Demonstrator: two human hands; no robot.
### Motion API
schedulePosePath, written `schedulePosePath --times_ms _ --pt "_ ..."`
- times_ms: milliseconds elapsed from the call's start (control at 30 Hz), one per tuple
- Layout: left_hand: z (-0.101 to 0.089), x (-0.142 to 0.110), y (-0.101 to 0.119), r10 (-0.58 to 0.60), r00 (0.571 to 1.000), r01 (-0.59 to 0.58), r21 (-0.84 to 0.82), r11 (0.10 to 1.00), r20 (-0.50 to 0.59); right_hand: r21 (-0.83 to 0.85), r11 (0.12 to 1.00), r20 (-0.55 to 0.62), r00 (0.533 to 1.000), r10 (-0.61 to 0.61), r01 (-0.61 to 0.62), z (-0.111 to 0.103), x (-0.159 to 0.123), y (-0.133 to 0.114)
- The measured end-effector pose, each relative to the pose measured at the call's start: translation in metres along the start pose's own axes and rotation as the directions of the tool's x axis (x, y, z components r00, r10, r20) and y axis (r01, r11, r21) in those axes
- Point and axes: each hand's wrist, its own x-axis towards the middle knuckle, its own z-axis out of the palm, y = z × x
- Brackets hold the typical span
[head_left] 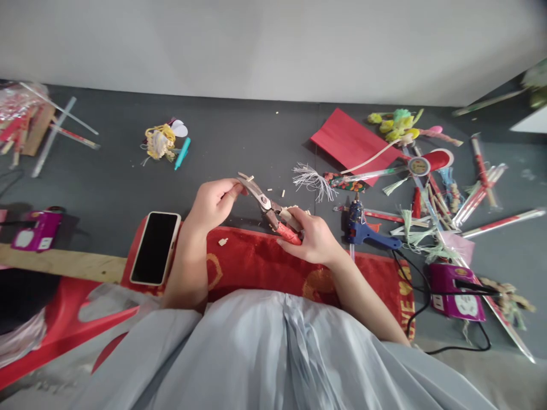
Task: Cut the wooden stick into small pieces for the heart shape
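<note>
My right hand (315,238) is wrapped round the red-covered handles of a pair of pruning shears (265,203). Their metal blades point up and to the left. By the blade tips, my left hand (212,206) is closed in a pinch, thumb against forefinger. A short pale stick (249,179) lies across the blades just beside those fingertips; what sits inside the pinch is hidden. More pale pieces (290,213) show beside my right fingers, against the handles. Small cut bits (282,193) are scattered on the dark table, and a pale piece (223,242) rests on the red cloth (256,259).
A phone (155,248) lies left of my left forearm. Right of my right hand are a blue glue gun (361,225) with a cord, red paper (352,142), a red thread spool (431,163) and tassels. A teal marker (182,154) lies beside yellow yarn (160,141).
</note>
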Motion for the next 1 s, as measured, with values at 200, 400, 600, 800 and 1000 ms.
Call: schedulePosePath --times_ms 200,400,600,800,1000 --pt "0.0009 0.0015 0.0021 -0.015 1.000 0.015 0.020 1.000 0.008 0.022 0.998 0.025 0.998 0.051 -0.052 -0.0013 0.0010 -0.0015" --pt "0.0019 -0.0002 -0.0024 -0.097 0.995 0.097 -0.083 0.992 0.007 0.056 0.994 0.068 0.994 0.088 -0.092 0.0017 0.0019 -0.0023" --pt "0.0024 -0.0019 -0.0068 -0.224 0.961 0.275 -0.440 0.855 0.165 -0.001 0.999 0.051 0.997 0.053 -0.053 0.0017 0.0001 0.0004" --pt "0.0021 -0.0009 -0.0053 -0.292 0.878 0.474 -0.609 0.635 0.379 0.009 1.000 0.067 0.998 -0.011 0.011 -0.0022 -0.0019 0.0025" --pt "0.0010 0.0009 -0.0059 -0.281 0.856 0.507 -0.604 0.615 0.433 0.008 1.000 0.060 0.998 -0.022 0.022 -0.0022 -0.0019 0.0028"
